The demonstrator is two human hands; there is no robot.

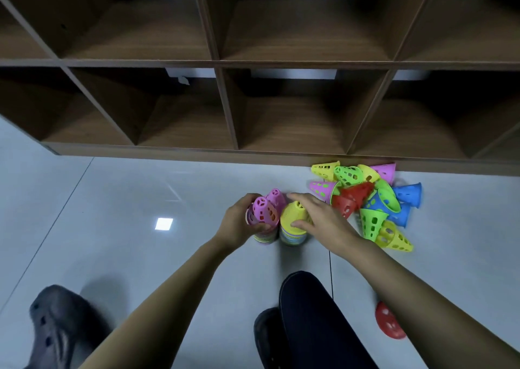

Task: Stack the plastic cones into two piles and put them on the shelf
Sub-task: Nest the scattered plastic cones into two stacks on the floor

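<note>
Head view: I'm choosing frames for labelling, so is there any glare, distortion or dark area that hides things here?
Head view: a bright square of glare sits on the glossy floor, clear of the cones. The wide lens bows the shelf edges. The cubby backs are in deep shadow. The loose cone pile is sharp and evenly lit. The left hand and right hand look slightly soft.

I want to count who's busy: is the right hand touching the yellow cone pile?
Touching. The head view shows the right hand on the yellow-topped pile, fingers over the top cone and thumb against its side.
</note>
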